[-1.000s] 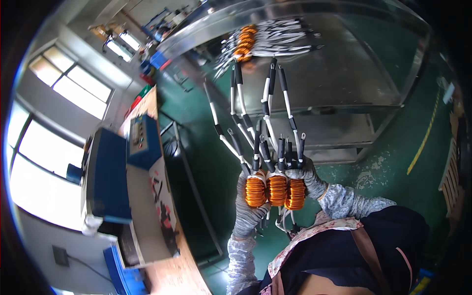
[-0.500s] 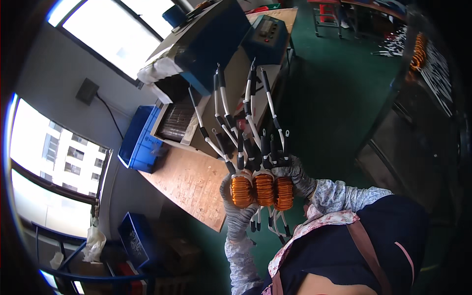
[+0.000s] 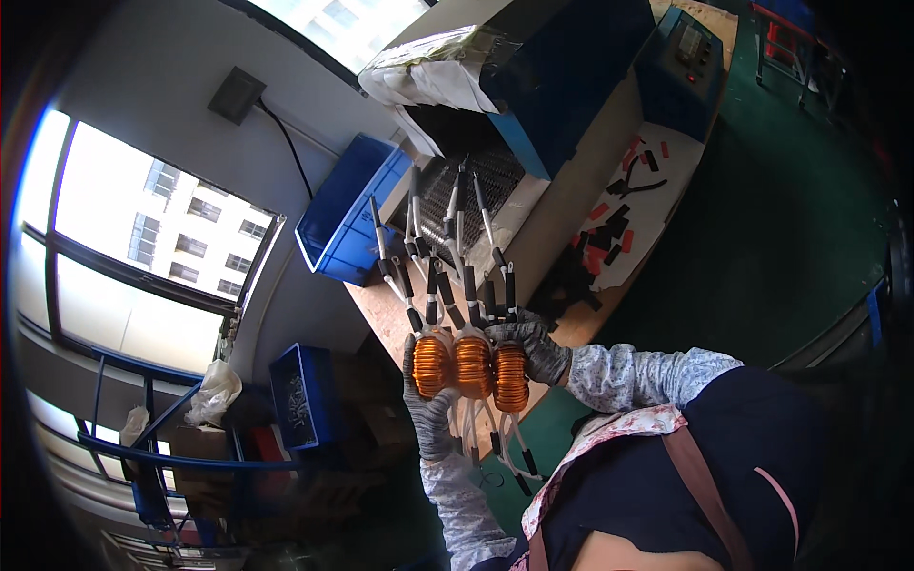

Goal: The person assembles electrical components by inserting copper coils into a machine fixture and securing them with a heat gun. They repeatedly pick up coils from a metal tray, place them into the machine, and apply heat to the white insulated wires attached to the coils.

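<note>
Copper coils [image 3: 471,366], three of them side by side, are in your two gloved hands, held up in front of your chest. Your left hand [image 3: 428,409] grasps the leftmost coil from below and from the side, with fingers closed around it. Your right hand [image 3: 538,347] is clenched on the rightmost coil from the other side. From the coils many long leads [image 3: 447,247] with white sleeves and black ends stand upward, spread like a fan, and some more leads hang down below the coils. Behind the leads you see a wooden workbench [image 3: 400,305]. On it stands a machine with a blue hood [image 3: 571,67] and a mesh belt [image 3: 495,176] in its opening. A blue plastic bin [image 3: 343,214] is just beside the machine, near the wall. On the bench right of the coils lie small red and black pieces [image 3: 609,238] on a white sheet.
</note>
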A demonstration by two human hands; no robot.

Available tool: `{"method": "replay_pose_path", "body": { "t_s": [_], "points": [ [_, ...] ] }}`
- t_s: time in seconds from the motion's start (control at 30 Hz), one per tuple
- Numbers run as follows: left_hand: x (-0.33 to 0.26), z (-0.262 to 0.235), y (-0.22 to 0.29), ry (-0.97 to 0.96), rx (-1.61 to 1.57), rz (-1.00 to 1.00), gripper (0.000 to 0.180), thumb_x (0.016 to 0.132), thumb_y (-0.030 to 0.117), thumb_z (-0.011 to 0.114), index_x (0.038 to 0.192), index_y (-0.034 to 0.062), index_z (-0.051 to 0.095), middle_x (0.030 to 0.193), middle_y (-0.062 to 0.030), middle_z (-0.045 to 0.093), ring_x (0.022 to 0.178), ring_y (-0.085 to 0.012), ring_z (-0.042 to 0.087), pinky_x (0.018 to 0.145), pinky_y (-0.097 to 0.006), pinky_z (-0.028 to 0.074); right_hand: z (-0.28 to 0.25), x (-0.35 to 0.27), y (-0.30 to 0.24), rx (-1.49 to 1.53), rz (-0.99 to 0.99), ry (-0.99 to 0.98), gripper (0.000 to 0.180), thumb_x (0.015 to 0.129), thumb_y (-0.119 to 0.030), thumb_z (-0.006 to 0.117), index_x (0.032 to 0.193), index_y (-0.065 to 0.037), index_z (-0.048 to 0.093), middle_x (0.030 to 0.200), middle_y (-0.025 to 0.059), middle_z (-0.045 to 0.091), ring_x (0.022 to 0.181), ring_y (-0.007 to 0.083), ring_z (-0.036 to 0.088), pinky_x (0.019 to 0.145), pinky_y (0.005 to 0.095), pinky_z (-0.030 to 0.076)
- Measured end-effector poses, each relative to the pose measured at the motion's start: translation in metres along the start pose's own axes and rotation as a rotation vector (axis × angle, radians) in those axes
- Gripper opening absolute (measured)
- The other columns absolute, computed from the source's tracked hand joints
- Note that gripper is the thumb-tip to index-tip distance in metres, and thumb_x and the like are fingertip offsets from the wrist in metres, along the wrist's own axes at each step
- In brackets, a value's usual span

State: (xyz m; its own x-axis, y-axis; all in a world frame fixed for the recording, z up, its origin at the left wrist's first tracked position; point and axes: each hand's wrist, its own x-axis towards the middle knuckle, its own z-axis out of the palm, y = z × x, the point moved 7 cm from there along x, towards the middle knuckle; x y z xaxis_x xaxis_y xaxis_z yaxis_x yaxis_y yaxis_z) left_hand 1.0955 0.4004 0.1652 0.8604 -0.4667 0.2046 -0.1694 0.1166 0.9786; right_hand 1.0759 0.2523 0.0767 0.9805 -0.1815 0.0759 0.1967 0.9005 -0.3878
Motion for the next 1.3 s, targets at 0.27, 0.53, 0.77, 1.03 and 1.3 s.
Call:
{"method": "replay_pose_path", "body": {
  "t_s": [0.27, 0.53, 0.77, 1.03, 1.3],
  "points": [
    [0.177, -0.050, -0.062, -0.102, -0.054, -0.054, 0.081, 0.070, 0.032, 0.074, 0.133, 0.0014, 0.033, 0.099, -0.0056, 0.057, 0.072, -0.0086, 0.055, 0.063, -0.023, 0.048, -0.019, 0.148, -0.011, 0.142, 0.027, 0.123, 0.020, 0.079, -0.004, 0.058, 0.098, 0.001, 0.060, 0.091, 0.0085, 0.063, 0.080, 0.0170, 0.061, 0.072, 0.0278, 0.052],
    [0.369, -0.034, -0.115, -0.369, -0.295, -0.129, 0.064, 0.067, 0.005, 0.063, 0.127, 0.0016, 0.043, 0.098, -0.0058, 0.058, 0.076, -0.0110, 0.057, 0.067, -0.023, 0.048, -0.056, 0.274, -0.047, 0.090, -0.153, 0.383, 0.017, 0.078, -0.011, 0.057, 0.091, -0.002, 0.064, 0.082, 0.0066, 0.063, 0.073, 0.0181, 0.061, 0.068, 0.0301, 0.052],
    [0.452, -0.005, -0.186, -0.468, -0.421, -0.330, 0.024, 0.067, 0.004, 0.063, 0.090, 0.0024, 0.055, 0.064, 0.0014, 0.050, 0.049, -0.0067, 0.044, 0.046, -0.021, 0.037, -0.102, 0.321, -0.069, 0.093, -0.259, 0.524, 0.014, 0.073, -0.009, 0.062, 0.087, -0.008, 0.064, 0.082, 0.0027, 0.063, 0.074, 0.0158, 0.060, 0.070, 0.0292, 0.050],
    [0.484, -0.023, -0.238, -0.290, -0.180, -0.425, 0.035, 0.074, 0.014, 0.064, 0.106, -0.0001, 0.057, 0.094, -0.0052, 0.062, 0.083, -0.0142, 0.059, 0.075, -0.027, 0.048, -0.131, 0.349, -0.064, 0.184, -0.252, 0.579, 0.019, 0.077, -0.017, 0.065, 0.094, -0.010, 0.062, 0.085, 0.0017, 0.062, 0.075, 0.0159, 0.059, 0.069, 0.0305, 0.050],
    [0.486, -0.070, -0.191, -0.237, 0.218, -0.185, 0.049, 0.086, 0.020, 0.059, 0.129, 0.0023, 0.041, 0.121, -0.0154, 0.052, 0.108, -0.0195, 0.051, 0.092, -0.028, 0.040, -0.141, 0.362, -0.064, -0.088, -0.156, 0.560, 0.025, 0.086, -0.026, 0.058, 0.105, -0.010, 0.058, 0.093, 0.0016, 0.059, 0.085, 0.0143, 0.057, 0.078, 0.0277, 0.048]
  ]
}}
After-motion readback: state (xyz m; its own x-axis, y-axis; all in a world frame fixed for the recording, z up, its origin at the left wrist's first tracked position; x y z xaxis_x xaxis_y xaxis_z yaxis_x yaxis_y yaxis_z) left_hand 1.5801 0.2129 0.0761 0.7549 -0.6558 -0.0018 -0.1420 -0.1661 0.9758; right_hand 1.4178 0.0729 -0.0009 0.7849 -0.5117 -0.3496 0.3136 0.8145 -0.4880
